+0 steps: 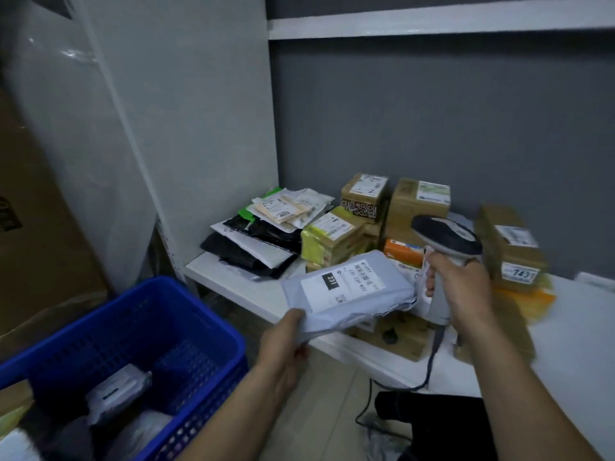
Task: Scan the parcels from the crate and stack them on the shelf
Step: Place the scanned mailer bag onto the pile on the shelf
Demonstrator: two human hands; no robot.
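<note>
My left hand (283, 347) grips the near corner of a grey poly-mailer parcel (352, 294) with a white label reading 231, held label up above the front edge of the white shelf (233, 284). My right hand (462, 287) grips the handle of a grey corded barcode scanner (446, 241), whose head points toward the parcel's label from the right. The blue plastic crate (186, 327) stands at the lower left and holds a few bagged parcels (116, 394).
On the shelf lie a stack of flat black and white mailers (259, 241) at the left and several cardboard boxes (419, 201) at the back and right. The scanner cable (429, 367) hangs to the floor. A large cardboard box (40, 227) stands at far left.
</note>
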